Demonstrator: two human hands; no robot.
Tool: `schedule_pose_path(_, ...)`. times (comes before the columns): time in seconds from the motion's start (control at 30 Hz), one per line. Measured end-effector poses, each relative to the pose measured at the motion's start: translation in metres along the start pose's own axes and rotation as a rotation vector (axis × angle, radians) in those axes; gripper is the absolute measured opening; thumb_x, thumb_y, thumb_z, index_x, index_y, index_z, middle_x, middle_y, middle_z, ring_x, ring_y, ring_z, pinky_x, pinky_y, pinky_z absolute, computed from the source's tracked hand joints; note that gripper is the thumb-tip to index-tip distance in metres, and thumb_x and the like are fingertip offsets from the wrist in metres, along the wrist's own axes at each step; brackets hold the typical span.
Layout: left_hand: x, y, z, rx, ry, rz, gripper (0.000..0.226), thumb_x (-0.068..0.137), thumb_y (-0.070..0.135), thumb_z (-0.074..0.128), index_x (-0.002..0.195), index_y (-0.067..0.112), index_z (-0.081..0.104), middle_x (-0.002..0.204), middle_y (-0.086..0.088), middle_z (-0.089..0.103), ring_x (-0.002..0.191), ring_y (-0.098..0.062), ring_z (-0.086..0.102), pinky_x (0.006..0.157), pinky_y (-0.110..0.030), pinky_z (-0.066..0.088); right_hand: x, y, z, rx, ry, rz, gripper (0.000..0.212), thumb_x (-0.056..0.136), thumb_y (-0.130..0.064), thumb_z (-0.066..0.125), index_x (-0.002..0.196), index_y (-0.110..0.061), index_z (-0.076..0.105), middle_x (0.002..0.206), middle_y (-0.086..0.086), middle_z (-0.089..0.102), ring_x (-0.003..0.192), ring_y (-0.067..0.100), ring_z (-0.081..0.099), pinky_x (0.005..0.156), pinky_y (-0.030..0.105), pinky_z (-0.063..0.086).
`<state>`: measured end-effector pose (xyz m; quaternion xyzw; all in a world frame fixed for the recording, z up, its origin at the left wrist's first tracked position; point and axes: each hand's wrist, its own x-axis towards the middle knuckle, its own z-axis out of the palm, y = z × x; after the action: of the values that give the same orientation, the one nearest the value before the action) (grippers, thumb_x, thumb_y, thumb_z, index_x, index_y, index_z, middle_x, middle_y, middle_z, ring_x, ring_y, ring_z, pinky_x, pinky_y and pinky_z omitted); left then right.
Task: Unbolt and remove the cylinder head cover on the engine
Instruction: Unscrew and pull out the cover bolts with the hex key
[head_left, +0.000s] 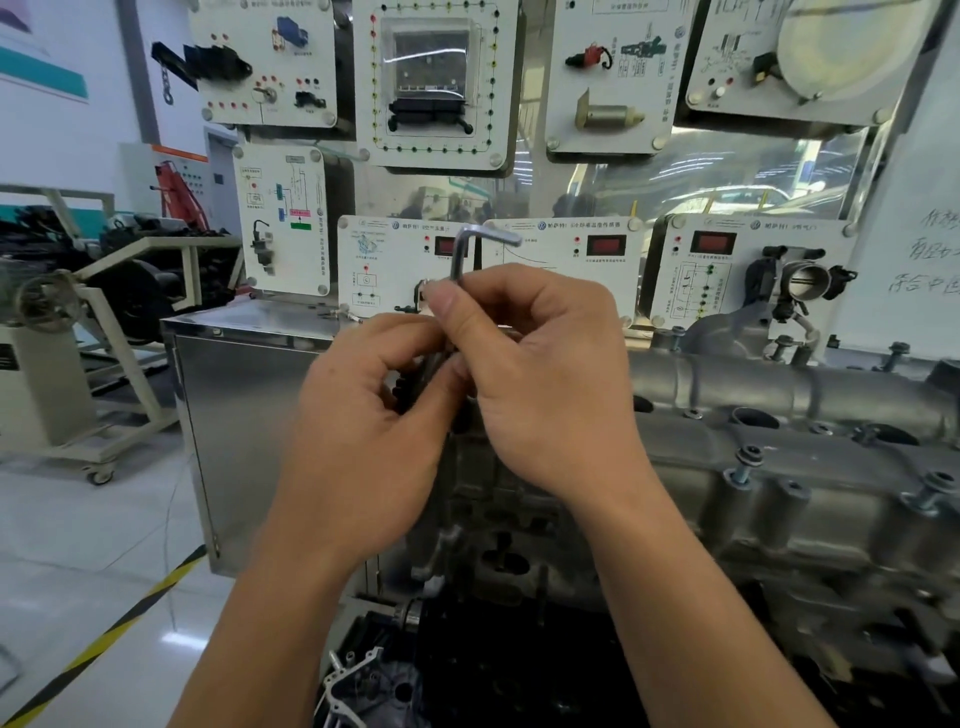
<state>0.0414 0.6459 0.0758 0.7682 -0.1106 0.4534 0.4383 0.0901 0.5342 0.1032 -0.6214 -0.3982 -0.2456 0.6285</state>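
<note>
You seem to be choosing the tool: your right hand (540, 374) pinches the hex key (460, 254) and your left hand (363, 415) curls around the dark holder (408, 387), both just left of the cylinder head cover (789, 499). Next you probably must seat the key squarely in a bolt (748, 460).

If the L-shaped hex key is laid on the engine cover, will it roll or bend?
The hex key looks like solid metal, so probably stiff. Its bent end should stop rolling, though it may slide on the uneven cylinder head cover.

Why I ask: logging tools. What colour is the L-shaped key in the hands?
The L-shaped key is plain silver-grey metal, clearest in the head view.
</note>
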Motion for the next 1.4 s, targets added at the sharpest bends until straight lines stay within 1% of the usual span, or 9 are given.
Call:
schedule_pose_path(0.13, 0.002, -0.002, -0.009, -0.025, -0.082, 0.009, 0.025, 0.098, 0.022, 0.056, 0.116, 0.033, 0.07, 0.108, 0.015, 0.074, 0.106, -0.013, 0.067, 0.091, -0.04, 0.055, 0.007, 0.001, -0.005, -0.042, -0.109, 0.065, 0.016, 0.095, -0.016, 0.064, 0.089, -0.009, 0.077, 0.082, 0.005, 0.076, 0.081, 0.018, 0.072, 0.077, 0.037, 0.059)
schedule_pose_path(0.27, 0.002, -0.004, -0.011, -0.078, -0.07, -0.012, 0.029, 0.093, 0.013, 0.063, 0.1, 0.039, 0.072, 0.088, 0.019, 0.076, 0.07, -0.01, 0.071, 0.064, -0.022, 0.059, 0.016, -0.003, -0.015, -0.16, -0.302, 0.083, 0.022, 0.1, -0.021, 0.057, 0.096, -0.013, 0.077, 0.087, 0.003, 0.076, 0.086, 0.013, 0.071, 0.082, 0.034, 0.059)
schedule_pose_path(0.4, 0.003, -0.005, -0.005, -0.154, 0.048, -0.066, 0.01, 0.077, 0.027, 0.075, 0.087, 0.026, 0.076, 0.079, 0.006, 0.076, 0.072, -0.022, 0.071, 0.065, -0.039, 0.061, 0.031, -0.009, -0.027, -0.156, -0.463, -0.021, 0.019, 0.095, -0.019, 0.065, 0.092, -0.005, 0.078, 0.082, 0.011, 0.076, 0.081, 0.028, 0.072, 0.075, 0.046, 0.057)
schedule_pose_path(0.5, 0.002, -0.005, 0.001, -0.201, 0.091, -0.067, 0.025, 0.069, 0.032, 0.079, 0.084, 0.013, 0.076, 0.076, -0.005, 0.075, 0.074, -0.036, 0.069, 0.068, -0.049, 0.059, 0.031, -0.005, -0.028, -0.054, -0.419, -0.038, 0.014, 0.085, -0.01, 0.077, 0.088, 0.003, 0.076, 0.081, 0.017, 0.075, 0.078, 0.03, 0.073, 0.074, 0.044, 0.06)
schedule_pose_path(0.6, 0.003, -0.004, 0.002, -0.252, 0.114, -0.09, 0.024, 0.061, 0.034, 0.08, 0.074, 0.016, 0.072, 0.07, -0.003, 0.074, 0.066, -0.027, 0.07, 0.061, -0.031, 0.061, 0.029, 0.002, -0.029, 0.042, -0.314, 0.0, 0.012, 0.079, -0.008, 0.08, 0.086, 0.0, 0.074, 0.081, 0.018, 0.074, 0.079, 0.04, 0.071, 0.075, 0.055, 0.058)
schedule_pose_path(0.7, 0.004, -0.005, 0.002, -0.249, 0.118, -0.109, 0.015, 0.062, 0.031, 0.081, 0.072, 0.023, 0.072, 0.069, 0.003, 0.075, 0.061, -0.013, 0.071, 0.058, -0.019, 0.057, 0.03, 0.004, -0.031, 0.09, -0.293, 0.021, 0.009, 0.08, -0.005, 0.079, 0.084, 0.001, 0.073, 0.074, 0.012, 0.074, 0.069, 0.031, 0.071, 0.072, 0.048, 0.06)
schedule_pose_path(0.83, 0.003, -0.003, -0.002, -0.239, 0.138, -0.085, 0.009, 0.067, 0.031, 0.079, 0.072, 0.028, 0.074, 0.071, 0.006, 0.075, 0.064, -0.012, 0.073, 0.063, -0.019, 0.059, 0.029, 0.001, -0.025, 0.069, -0.35, 0.007, 0.009, 0.081, -0.004, 0.079, 0.084, 0.002, 0.073, 0.074, 0.009, 0.074, 0.066, 0.016, 0.07, 0.066, 0.026, 0.059)
schedule_pose_path(1.17, 0.004, -0.001, -0.004, -0.211, 0.126, -0.101, 0.011, 0.065, 0.03, 0.078, 0.075, 0.026, 0.074, 0.07, 0.012, 0.075, 0.063, -0.005, 0.072, 0.06, -0.013, 0.055, 0.032, -0.001, -0.02, -0.098, -0.34, -0.036, 0.012, 0.083, -0.017, 0.079, 0.079, -0.007, 0.074, 0.072, 0.01, 0.073, 0.07, 0.027, 0.07, 0.068, 0.039, 0.059)
schedule_pose_path(1.4, 0.005, 0.003, -0.004, -0.15, 0.131, -0.095, 0.015, 0.059, 0.037, 0.076, 0.071, 0.03, 0.07, 0.065, 0.017, 0.072, 0.058, -0.002, 0.069, 0.054, -0.009, 0.052, 0.036, -0.003, -0.018, -0.012, -0.291, -0.002, 0.017, 0.08, -0.016, 0.081, 0.075, -0.002, 0.073, 0.07, 0.014, 0.069, 0.061, 0.016, 0.057, 0.058, 0.028, 0.048)
